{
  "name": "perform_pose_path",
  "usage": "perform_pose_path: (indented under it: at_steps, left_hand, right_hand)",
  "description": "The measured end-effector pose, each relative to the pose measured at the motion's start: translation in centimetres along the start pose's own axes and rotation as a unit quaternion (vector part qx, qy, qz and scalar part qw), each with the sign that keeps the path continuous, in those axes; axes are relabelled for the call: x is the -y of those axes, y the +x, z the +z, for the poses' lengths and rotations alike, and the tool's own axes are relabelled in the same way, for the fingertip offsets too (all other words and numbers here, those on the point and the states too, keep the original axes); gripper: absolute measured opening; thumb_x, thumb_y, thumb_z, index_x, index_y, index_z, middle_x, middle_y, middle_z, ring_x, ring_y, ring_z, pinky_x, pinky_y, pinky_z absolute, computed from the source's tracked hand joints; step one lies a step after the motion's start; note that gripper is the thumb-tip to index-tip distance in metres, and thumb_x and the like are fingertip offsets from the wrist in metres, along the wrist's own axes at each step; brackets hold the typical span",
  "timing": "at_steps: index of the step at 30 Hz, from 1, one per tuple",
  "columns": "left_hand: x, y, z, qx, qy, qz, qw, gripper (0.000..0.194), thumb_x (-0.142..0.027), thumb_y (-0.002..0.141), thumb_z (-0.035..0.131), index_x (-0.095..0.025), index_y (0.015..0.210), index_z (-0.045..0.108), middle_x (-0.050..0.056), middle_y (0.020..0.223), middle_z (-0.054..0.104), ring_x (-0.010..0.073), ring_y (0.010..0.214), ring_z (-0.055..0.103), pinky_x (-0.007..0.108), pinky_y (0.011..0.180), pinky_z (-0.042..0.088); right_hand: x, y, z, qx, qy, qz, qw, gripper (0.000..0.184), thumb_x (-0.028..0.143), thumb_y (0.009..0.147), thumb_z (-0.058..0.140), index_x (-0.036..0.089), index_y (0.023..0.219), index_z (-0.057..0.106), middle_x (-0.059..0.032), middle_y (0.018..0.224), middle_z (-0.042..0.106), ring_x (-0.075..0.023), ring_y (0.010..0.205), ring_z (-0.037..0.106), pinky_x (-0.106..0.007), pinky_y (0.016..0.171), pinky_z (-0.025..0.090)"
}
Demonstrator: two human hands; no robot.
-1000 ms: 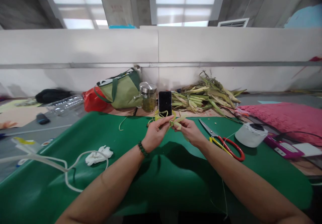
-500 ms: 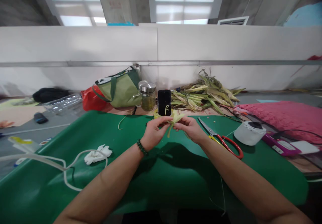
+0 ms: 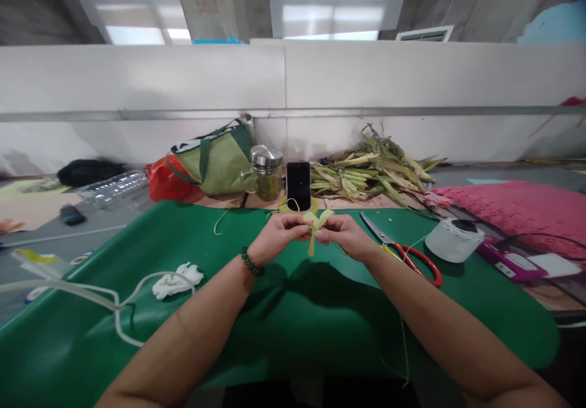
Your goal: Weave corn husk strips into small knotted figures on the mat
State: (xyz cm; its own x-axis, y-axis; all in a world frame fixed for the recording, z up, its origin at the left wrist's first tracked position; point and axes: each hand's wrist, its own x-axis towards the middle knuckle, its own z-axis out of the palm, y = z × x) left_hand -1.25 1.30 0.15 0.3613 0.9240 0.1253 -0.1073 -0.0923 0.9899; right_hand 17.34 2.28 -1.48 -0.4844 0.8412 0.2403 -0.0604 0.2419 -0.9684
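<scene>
Both of my hands meet above the green table cover [image 3: 293, 328], pinching a small bundle of pale yellow-green leaf strips [image 3: 315, 225]. My left hand [image 3: 279, 237], with a dark green bead bracelet on the wrist, grips the bundle's left side with closed fingers. My right hand [image 3: 343, 236] grips its right side the same way. The strips fan out upward, and one end hangs down between the hands. A thin white thread [image 3: 405, 347] trails under my right forearm.
A black phone [image 3: 298, 185] stands upright behind the hands, beside a glass jar [image 3: 266, 173] and a green bag [image 3: 215, 160]. A pile of leaves [image 3: 370, 173] lies at the back. Red-handled scissors [image 3: 403, 249], a white thread spool [image 3: 453, 240], a pink cushion [image 3: 522, 209] are on the right; a white cord [image 3: 91, 298] on the left.
My hands have drawn closer together and slightly nearer to me, tightening the strips into a compact bundle. One strip end now hangs down between them.
</scene>
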Motion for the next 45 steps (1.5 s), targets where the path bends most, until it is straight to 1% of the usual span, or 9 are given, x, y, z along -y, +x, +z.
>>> perform_pose_path:
  at_steps: [5,10,14,22,30,33,37,42,45]
  left_hand:
    - [0.0,0.0,-0.5,0.062,-0.079,-0.094,0.991,0.030,-0.031,0.056,0.085,-0.012,0.073,0.069,0.001,0.065,0.066,0.0099,0.060,0.062,0.022,0.065,0.051]
    - [-0.1,-0.1,-0.6,0.093,-0.104,-0.125,0.982,0.033,-0.031,0.057,0.085,-0.011,0.076,0.066,0.001,0.065,0.065,0.0101,0.060,0.061,0.022,0.063,0.049]
    - [-0.1,0.0,-0.6,0.067,-0.080,-0.112,0.988,0.037,-0.035,0.058,0.084,-0.013,0.081,0.065,0.001,0.067,0.066,0.0106,0.063,0.062,0.023,0.065,0.049]
    - [-0.6,-0.2,0.0,0.071,0.031,-0.075,0.994,0.038,-0.049,0.065,0.075,-0.013,0.071,0.062,0.001,0.065,0.063,0.0112,0.064,0.059,0.024,0.063,0.046]
    - [0.0,-0.5,0.5,0.100,-0.041,-0.105,0.989,0.041,-0.052,0.066,0.073,-0.015,0.077,0.061,0.000,0.066,0.057,0.0095,0.058,0.055,0.021,0.054,0.045]
    - [0.2,-0.2,0.2,0.052,0.012,-0.102,0.993,0.039,-0.046,0.068,0.073,-0.016,0.091,0.063,-0.003,0.059,0.055,0.0081,0.049,0.052,0.020,0.049,0.043]
    - [0.1,-0.1,0.5,-0.036,0.123,0.006,0.992,0.035,-0.030,0.069,0.071,-0.014,0.100,0.068,-0.001,0.061,0.061,0.0119,0.057,0.057,0.023,0.057,0.045]
    - [0.2,-0.5,1.2,0.047,0.114,0.029,0.992,0.026,-0.029,0.070,0.070,-0.016,0.092,0.072,0.003,0.074,0.069,0.0163,0.070,0.062,0.025,0.063,0.047]
    - [0.3,-0.5,0.8,0.026,0.098,0.010,0.995,0.026,-0.038,0.070,0.072,-0.014,0.080,0.072,0.003,0.064,0.067,0.0138,0.060,0.059,0.023,0.056,0.045]
  right_hand:
    - [0.6,-0.3,0.1,0.038,0.015,0.027,0.999,0.034,0.045,0.065,0.077,0.014,0.067,0.065,0.0010,0.059,0.057,-0.0085,0.054,0.047,-0.024,0.053,0.039]
    - [0.8,-0.4,0.1,0.054,-0.007,0.029,0.998,0.034,0.046,0.067,0.074,0.014,0.067,0.064,0.0007,0.060,0.056,-0.0086,0.054,0.047,-0.023,0.053,0.037]
    - [0.7,-0.3,-0.1,0.034,-0.022,0.027,0.999,0.036,0.046,0.067,0.074,0.015,0.060,0.059,0.0014,0.055,0.054,-0.0087,0.053,0.046,-0.024,0.053,0.038]
    - [0.6,-0.3,-0.1,0.052,-0.012,0.013,0.998,0.036,0.047,0.069,0.073,0.014,0.062,0.061,0.0011,0.057,0.055,-0.0086,0.054,0.047,-0.024,0.054,0.039]
    - [0.9,-0.4,-0.1,0.065,-0.030,-0.003,0.997,0.033,0.046,0.070,0.073,0.014,0.071,0.066,0.0001,0.061,0.058,-0.0090,0.055,0.047,-0.023,0.052,0.037]
    - [0.9,-0.3,0.0,0.028,-0.049,0.009,0.998,0.034,0.046,0.068,0.073,0.015,0.061,0.062,0.0017,0.054,0.054,-0.0083,0.051,0.045,-0.023,0.049,0.037]
    - [0.3,0.0,0.1,-0.038,-0.063,0.032,0.997,0.034,0.045,0.066,0.075,0.014,0.059,0.062,0.0003,0.053,0.057,-0.0086,0.049,0.048,-0.023,0.050,0.041]
    - [0.2,0.0,0.4,-0.041,-0.081,0.056,0.994,0.034,0.047,0.065,0.074,0.013,0.062,0.067,-0.0027,0.058,0.063,-0.0084,0.048,0.051,-0.022,0.048,0.042]
    - [0.8,-0.3,0.5,-0.001,-0.095,0.062,0.994,0.034,0.046,0.071,0.070,0.013,0.067,0.071,-0.0042,0.063,0.066,-0.0083,0.050,0.052,-0.021,0.047,0.043]
